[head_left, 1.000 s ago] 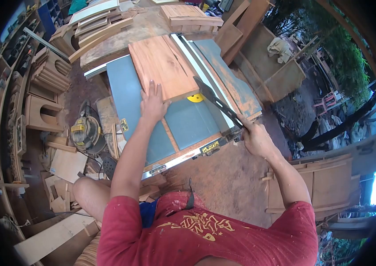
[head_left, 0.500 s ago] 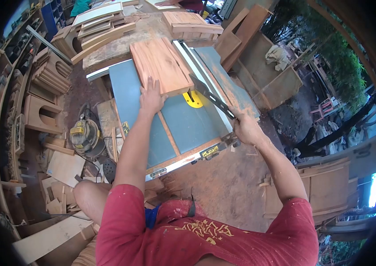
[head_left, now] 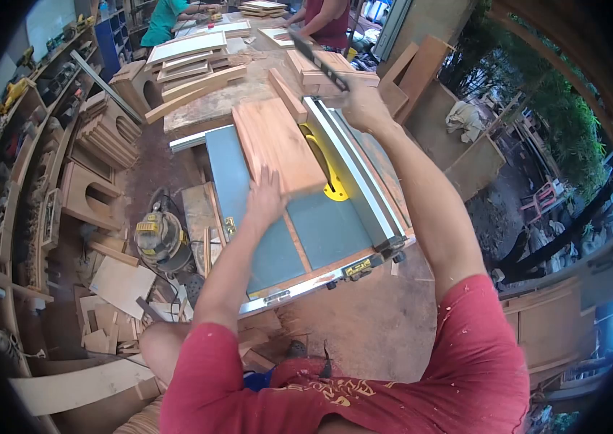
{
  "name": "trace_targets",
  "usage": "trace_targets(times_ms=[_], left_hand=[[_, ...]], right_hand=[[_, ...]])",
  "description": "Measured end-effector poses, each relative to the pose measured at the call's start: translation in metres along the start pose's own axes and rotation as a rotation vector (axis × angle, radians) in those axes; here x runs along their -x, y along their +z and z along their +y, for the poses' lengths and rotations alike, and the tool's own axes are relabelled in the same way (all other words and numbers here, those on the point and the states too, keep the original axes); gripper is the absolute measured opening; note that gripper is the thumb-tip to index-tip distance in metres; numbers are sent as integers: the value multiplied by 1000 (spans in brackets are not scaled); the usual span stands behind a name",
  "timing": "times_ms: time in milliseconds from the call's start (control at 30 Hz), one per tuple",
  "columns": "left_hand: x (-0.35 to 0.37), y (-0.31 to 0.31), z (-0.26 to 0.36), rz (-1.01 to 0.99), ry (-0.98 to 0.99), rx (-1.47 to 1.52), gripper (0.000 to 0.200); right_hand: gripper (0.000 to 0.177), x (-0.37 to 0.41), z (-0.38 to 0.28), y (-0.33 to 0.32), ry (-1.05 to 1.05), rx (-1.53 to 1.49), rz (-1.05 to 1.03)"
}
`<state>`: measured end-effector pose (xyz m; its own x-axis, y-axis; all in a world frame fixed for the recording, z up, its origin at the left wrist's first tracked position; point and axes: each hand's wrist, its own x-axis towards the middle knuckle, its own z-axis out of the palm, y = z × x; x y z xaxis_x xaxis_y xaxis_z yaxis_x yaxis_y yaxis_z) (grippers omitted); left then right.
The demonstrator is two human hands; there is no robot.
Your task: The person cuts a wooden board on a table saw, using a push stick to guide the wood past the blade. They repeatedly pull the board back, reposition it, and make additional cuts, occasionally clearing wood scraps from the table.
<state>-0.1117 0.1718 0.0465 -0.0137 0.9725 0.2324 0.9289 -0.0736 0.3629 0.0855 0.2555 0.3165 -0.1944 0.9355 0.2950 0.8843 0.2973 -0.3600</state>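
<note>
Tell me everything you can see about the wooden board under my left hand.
The wooden board is thick, rectangular and reddish-tan, with visible grain and darker streaks. It lies flat on the gray saw table, beside the yellow plate and apart from the fence. Your left hand touches its near left corner.

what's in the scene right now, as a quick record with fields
left hand: open, on the wooden board's near left part
right hand: gripping a black push stick, raised off the board
wooden board: flat on the table saw, left of the fence
yellow insert: by the board's right side
wood strip: just beyond the board
vacuum: floor, left of the saw
</note>
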Motion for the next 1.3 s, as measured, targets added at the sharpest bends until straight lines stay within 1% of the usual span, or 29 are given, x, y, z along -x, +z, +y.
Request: trace_targets(times_ms=[67,100,133,167,200,233,267,300,367,400,433,467,500,567,600,700,733,833,867,967,1000,1100,1133,1233,1300], left_hand=[[74,-29,32,-61,-40,57,80],[104,-41,46,-71,-66,100,79],[138,-33,51,67,-63,210,81],[177,-25,52,199,-66,310,83],[200,-20,60,242,-241,385,87],[220,-14,71,282,-407,463,90],[236,-10,81,301,-578,546,93],[248,-16,90,242,-565,594,96],[263,-36,104,133,-551,688,101],[274,-27,106,129,-637,707,103],[281,-21,108,139,-626,735,104],[282,-16,112,159,-609,767,105],[286,-12,114,174,-595,797,106],[294,-1,109,135,-547,883,107],[291,-3,112,127,-518,934,107],[307,-4,141,208,-358,964,105],[314,7,144,164,-389,1027,104],[323,-1,157,-4,-384,1134,103],[323,-6,161,-13,-327,1116,104],[322,25,158,-35,-248,1134,105],[320,20,159,-119,-290,1076,107],[308,19,164,-84,-158,1037,109],[304,19,165,-118,-176,1073,110],[288,19,161,-216,-222,1185,110],[283,5,160,-275,-230,1143,109]], right_hand=[[41,57,12,-22,-135,-157,194],[42,101,21,-27,-93,-211,203],[44,156,34,-27,-51,-268,204],[35,212,53,-9,127,-363,145],[27,269,71,9,309,-452,98],[13,326,119,80,160,-669,300],[18,375,89,78,377,-806,320],[19,421,86,91,744,-831,96],[28,461,57,98,937,-1146,97],[28,481,58,117,955,-1158,125],[28,489,68,150,957,-1177,163],[28,491,73,169,948,-1198,206],[26,487,64,163,963,-1305,206],[23,474,46,133,1002,-1505,193],[23,472,50,131,973,-1486,163],[22,486,61,129,1065,-1468,265],[24,503,80,143,995,-1448,265],[20,528,87,123,1030,-1463,219],[16,531,83,118,1066,-1517,325],[13,542,93,116,1047,-1577,335],[17,544,94,114,1012,-1574,325],[20,540,101,104,978,-1619,302],[21,541,108,108,951,-1622,284],[19,534,107,115,979,-1606,294],[19,529,105,116,1001,-1627,329]])
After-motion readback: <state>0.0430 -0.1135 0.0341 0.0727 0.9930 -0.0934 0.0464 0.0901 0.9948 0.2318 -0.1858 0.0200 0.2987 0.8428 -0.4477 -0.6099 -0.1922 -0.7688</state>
